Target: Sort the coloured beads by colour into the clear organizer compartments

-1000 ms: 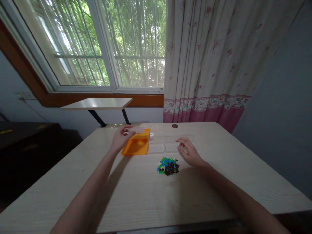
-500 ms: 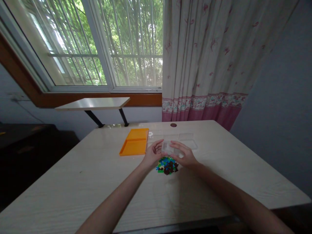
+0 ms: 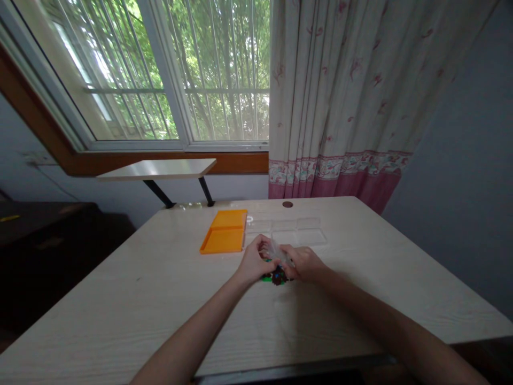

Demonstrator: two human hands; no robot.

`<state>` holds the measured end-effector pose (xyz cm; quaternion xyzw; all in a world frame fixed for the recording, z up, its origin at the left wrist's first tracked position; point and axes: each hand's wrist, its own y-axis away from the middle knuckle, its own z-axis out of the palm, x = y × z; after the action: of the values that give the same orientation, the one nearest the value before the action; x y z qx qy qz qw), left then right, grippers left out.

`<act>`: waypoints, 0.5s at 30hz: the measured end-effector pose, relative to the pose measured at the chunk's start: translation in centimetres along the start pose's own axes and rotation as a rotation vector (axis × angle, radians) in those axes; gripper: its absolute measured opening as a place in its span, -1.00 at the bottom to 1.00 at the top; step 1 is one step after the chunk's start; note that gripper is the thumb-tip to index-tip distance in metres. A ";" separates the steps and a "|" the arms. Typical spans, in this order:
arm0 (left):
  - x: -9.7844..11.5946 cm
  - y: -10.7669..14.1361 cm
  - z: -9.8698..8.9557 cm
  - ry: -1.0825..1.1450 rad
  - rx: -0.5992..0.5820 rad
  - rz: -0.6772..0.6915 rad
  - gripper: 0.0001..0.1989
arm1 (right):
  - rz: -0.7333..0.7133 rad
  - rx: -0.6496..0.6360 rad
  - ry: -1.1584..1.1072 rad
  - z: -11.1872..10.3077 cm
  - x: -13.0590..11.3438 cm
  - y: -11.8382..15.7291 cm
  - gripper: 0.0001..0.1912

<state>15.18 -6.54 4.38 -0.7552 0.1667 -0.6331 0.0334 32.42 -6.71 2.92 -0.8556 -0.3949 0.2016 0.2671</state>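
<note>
A small clear plastic box (image 3: 279, 253) is held tilted low over a pile of small coloured pieces (image 3: 279, 276). My right hand (image 3: 306, 263) grips the box from the right, fingers bent around it. On the other side my left hand (image 3: 254, 262) curls its fingers against the box, thumb by its lower edge. The pile shows brown, green and blue pieces, too small to make out exactly, and my hands cover part of it.
An orange two-part tray (image 3: 222, 240) lies left of my hands. Behind them are several clear plastic containers (image 3: 310, 237). A raised white shelf (image 3: 160, 169) on black supports stands at the table's back left, below the window.
The clear box has tipped and come lower toward the pile. Both hands have moved down with it and now cover more of the pieces. The view has shifted slightly.
</note>
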 end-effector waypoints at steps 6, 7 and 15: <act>0.2 0.3 -0.3 0.020 -0.029 -0.016 -0.59 | 0.134 0.003 -0.053 -0.1 0.6 0.2 -0.67; 0.2 0.3 -0.3 0.044 -0.053 -0.002 -0.57 | 0.190 0.028 -0.111 -0.4 1.0 0.2 -0.68; -1.5 -0.5 -0.8 0.559 -0.259 -0.079 -0.38 | 0.657 0.210 -1.061 -0.2 2.9 -0.7 -0.62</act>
<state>14.30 -5.49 3.30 -0.5555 0.2192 -0.7907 -0.1348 33.87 -4.15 3.11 -0.6850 -0.1684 0.7076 0.0417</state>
